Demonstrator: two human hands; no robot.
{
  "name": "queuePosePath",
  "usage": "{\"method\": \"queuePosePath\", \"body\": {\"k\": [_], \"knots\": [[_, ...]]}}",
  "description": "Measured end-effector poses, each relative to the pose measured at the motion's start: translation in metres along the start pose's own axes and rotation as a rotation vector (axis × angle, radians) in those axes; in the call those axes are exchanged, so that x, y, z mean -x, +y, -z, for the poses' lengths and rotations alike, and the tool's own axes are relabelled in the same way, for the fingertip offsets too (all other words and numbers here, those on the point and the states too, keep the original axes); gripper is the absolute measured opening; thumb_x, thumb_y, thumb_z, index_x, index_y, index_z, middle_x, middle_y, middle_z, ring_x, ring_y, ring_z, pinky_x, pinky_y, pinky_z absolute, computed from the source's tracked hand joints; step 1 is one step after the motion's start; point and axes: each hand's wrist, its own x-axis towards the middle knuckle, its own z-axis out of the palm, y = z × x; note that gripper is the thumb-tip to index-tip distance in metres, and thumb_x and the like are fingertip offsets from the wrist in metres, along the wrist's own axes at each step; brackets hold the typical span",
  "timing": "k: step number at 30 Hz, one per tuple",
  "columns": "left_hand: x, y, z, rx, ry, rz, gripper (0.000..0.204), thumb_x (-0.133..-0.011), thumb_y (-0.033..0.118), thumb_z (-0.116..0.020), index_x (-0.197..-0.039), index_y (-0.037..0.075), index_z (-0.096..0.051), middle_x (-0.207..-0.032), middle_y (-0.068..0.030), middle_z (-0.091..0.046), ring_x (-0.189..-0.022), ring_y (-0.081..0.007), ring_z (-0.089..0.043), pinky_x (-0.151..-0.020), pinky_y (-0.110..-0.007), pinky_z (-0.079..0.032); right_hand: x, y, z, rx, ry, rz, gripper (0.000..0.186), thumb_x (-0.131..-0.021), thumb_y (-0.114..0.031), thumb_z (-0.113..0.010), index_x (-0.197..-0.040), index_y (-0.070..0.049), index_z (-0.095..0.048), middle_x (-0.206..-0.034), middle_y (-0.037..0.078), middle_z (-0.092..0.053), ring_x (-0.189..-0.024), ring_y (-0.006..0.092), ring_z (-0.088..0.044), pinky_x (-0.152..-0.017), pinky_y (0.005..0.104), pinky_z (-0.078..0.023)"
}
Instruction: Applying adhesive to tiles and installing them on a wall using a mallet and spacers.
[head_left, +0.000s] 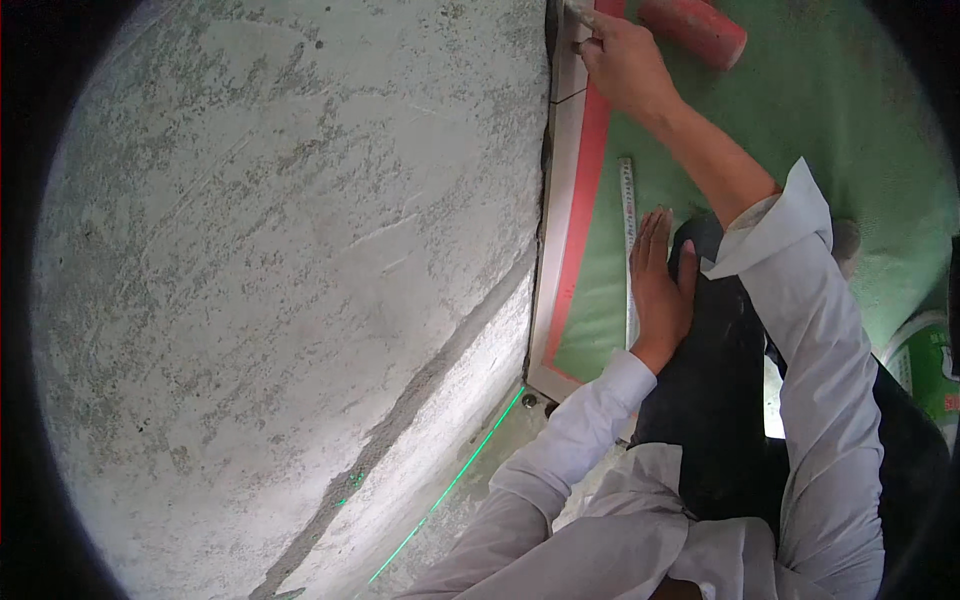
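My left hand (pixel 660 290) lies flat, fingers together, on a large floor tile under green film with a red border (pixel 585 190). It rests beside a long narrow pale ruler (pixel 628 215) and against my dark-trousered knee. My right hand (pixel 625 60) reaches to the tile's far edge by the wall. Its fingers pinch a small pale piece (pixel 580 18) at the joint, and what that piece is I cannot tell. A red rubber mallet head (pixel 695 28) lies on the tile just right of this hand.
A rough grey concrete wall (pixel 300 250) fills the left side and meets the tile's bare pale edge (pixel 555 300). A green laser line (pixel 470 460) runs across the floor at the wall's foot. A green and white bag (pixel 925 365) sits at the right.
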Motion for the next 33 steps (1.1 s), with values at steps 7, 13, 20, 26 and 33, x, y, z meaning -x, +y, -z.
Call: {"method": "queuePosePath", "body": {"k": [7,13,20,26,33], "knots": [[0.001,-0.005,0.007,-0.007,0.015,-0.047,0.051,-0.106,0.017,-0.068,-0.152,-0.001,-0.057,-0.156,-0.0252,-0.058,-0.151,-0.0443,-0.049,-0.126,-0.053,-0.037,0.001,-0.020,0.013,-0.081,-0.157,-0.156,0.048,-0.091,-0.002,-0.062,-0.138,-0.002,-0.071,-0.108,0.035,-0.073,-0.105,0.0467,-0.075,-0.090,0.0518,-0.059],[-0.002,-0.008,0.011,0.000,-0.002,-0.073,0.047,-0.106,0.014,-0.067,-0.149,0.000,-0.059,-0.153,-0.0244,-0.060,-0.149,-0.0442,-0.050,-0.125,-0.052,-0.038,0.013,0.053,0.003,0.000,0.030,0.220,0.035,-0.099,-0.011,-0.070,-0.134,-0.007,-0.072,-0.109,0.023,-0.075,-0.099,0.0436,-0.074,-0.092,0.0500,-0.059],[-0.002,-0.010,0.002,0.083,-0.011,-0.062,0.040,-0.106,0.011,-0.066,-0.144,-0.001,-0.063,-0.149,-0.0233,-0.064,-0.146,-0.0442,-0.054,-0.123,-0.051,-0.041,0.032,0.082,-0.019,0.336,-0.005,0.296,0.020,-0.100,-0.021,-0.074,-0.116,-0.011,-0.079,-0.118,0.011,-0.073,-0.103,0.0375,-0.073,-0.087,0.0495,-0.061],[-0.001,-0.015,-0.002,0.118,-0.013,-0.027,0.041,-0.104,0.013,-0.068,-0.143,0.000,-0.064,-0.151,-0.0205,-0.064,-0.149,-0.0418,-0.052,-0.124,-0.052,-0.039,0.033,0.090,-0.028,0.434,-0.015,0.283,0.019,-0.102,-0.028,-0.071,-0.114,-0.015,-0.078,-0.112,0.006,-0.071,-0.100,0.0357,-0.073,-0.082,0.0503,-0.061],[-0.004,-0.011,-0.006,0.136,-0.037,-0.021,0.041,-0.103,0.013,-0.069,-0.141,0.000,-0.065,-0.150,-0.0224,-0.064,-0.149,-0.0421,-0.053,-0.124,-0.052,-0.039,0.029,0.104,-0.030,0.407,0.035,0.305,0.020,-0.104,-0.029,-0.068,-0.115,-0.015,-0.077,-0.111,0.006,-0.070,-0.099,0.0364,-0.072,-0.081,0.0507,-0.060]]}}
